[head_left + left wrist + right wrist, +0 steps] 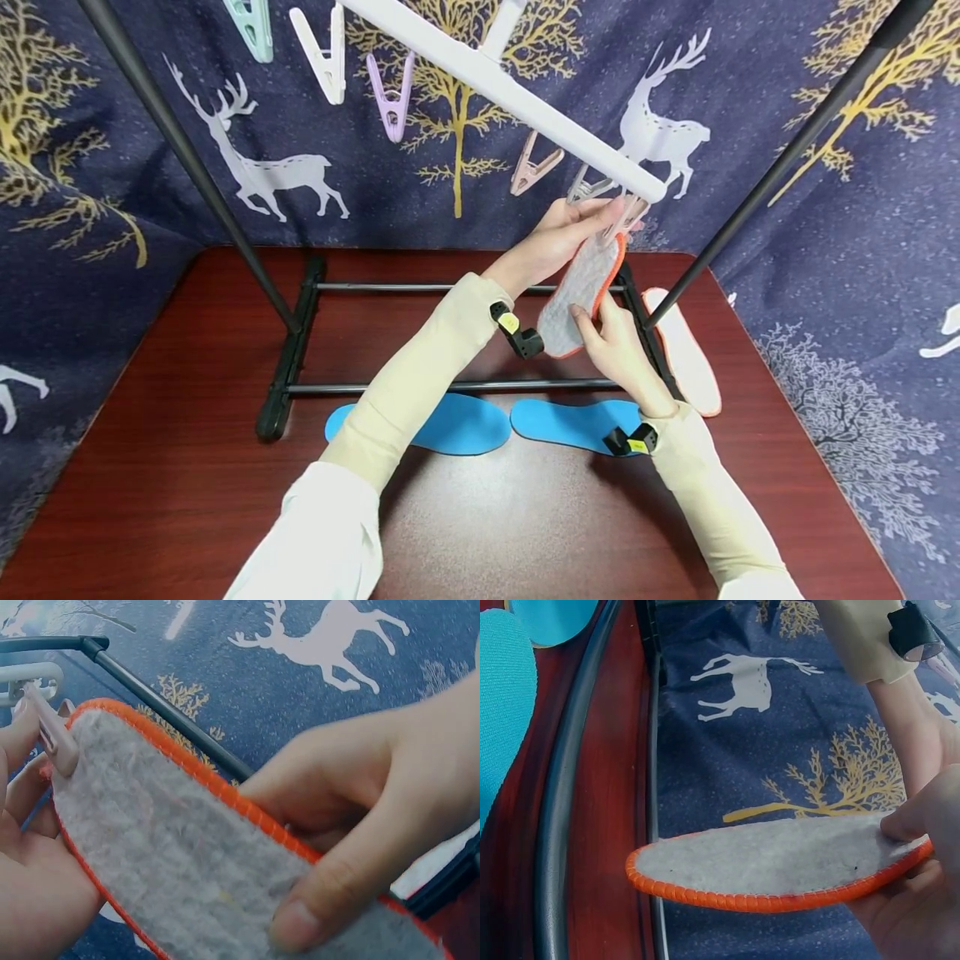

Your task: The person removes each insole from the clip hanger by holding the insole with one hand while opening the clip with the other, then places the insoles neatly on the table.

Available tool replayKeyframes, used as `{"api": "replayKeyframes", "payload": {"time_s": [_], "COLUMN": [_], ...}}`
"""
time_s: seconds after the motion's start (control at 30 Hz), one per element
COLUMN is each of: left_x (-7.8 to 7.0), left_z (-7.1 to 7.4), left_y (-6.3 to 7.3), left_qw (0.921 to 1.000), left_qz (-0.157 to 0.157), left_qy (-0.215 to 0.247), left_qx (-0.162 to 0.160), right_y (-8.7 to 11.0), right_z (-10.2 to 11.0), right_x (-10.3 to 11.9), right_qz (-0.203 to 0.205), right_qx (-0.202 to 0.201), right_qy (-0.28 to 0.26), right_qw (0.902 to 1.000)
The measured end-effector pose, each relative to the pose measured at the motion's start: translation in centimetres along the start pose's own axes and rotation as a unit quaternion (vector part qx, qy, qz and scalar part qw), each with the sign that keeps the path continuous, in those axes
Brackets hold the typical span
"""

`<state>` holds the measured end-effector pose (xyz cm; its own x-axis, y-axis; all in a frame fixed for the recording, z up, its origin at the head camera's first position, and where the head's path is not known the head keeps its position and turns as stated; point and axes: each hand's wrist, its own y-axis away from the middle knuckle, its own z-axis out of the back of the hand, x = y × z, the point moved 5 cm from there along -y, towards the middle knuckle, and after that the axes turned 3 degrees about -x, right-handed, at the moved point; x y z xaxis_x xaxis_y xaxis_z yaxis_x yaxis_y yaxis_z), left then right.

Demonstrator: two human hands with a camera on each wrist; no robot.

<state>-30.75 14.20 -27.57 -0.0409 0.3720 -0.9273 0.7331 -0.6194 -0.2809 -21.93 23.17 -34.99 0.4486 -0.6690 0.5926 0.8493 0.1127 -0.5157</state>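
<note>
A grey felt insole (pixel 576 287) with orange stitched edging hangs slanted below the right end of a white hanger bar (pixel 517 92). My left hand (pixel 558 233) pinches a pale pink clothespin (pixel 56 739) at that end, and its jaws overlap the insole's top edge in the left wrist view. Lower down, my right hand (pixel 621 346) grips the insole by its side, thumb (pixel 300 919) on the grey face and fingers behind. The right wrist view shows the insole's free lower end (pixel 675 866) sticking out from that hand.
Several other clothespins, among them a purple one (pixel 392 96) and a white one (pixel 324 58), hang from the bar. Two blue insoles (pixel 461 425) lie on the brown table (pixel 187 467) by the black rack's base (pixel 288 367). A white, orange-edged insole (pixel 686 358) lies at right.
</note>
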Motion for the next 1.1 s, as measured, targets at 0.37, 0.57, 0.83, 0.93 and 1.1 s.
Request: {"api": "replayKeyframes", "payload": {"time_s": [0.37, 0.57, 0.83, 0.93, 1.1], "left_x": [0.07, 0.11, 0.08, 0.04, 0.08], "left_z": [0.12, 0.31, 0.54, 0.56, 0.58], "left_y": [0.12, 0.21, 0.21, 0.17, 0.12], "left_qw": [0.9991, 0.9979, 0.9953, 0.9947, 0.9944], "left_qz": [0.0, 0.003, -0.001, -0.008, -0.012], "left_qy": [0.03, 0.03, 0.037, 0.038, 0.041], "left_qx": [-0.031, -0.057, -0.09, -0.096, -0.096], "right_y": [-0.09, -0.12, -0.17, -0.11, 0.04], "right_z": [-0.11, -0.2, -0.25, -0.32, -0.37], "right_x": [-0.01, -0.14, -0.43, -0.63, -0.71], "right_qz": [0.003, 0.0, -0.002, -0.006, -0.01], "right_qx": [-0.002, 0.003, 0.006, 0.006, 0.009], "right_qy": [0.009, 0.0, -0.008, -0.006, -0.011], "right_qw": [1.0, 1.0, 0.9999, 0.9999, 0.9998]}}
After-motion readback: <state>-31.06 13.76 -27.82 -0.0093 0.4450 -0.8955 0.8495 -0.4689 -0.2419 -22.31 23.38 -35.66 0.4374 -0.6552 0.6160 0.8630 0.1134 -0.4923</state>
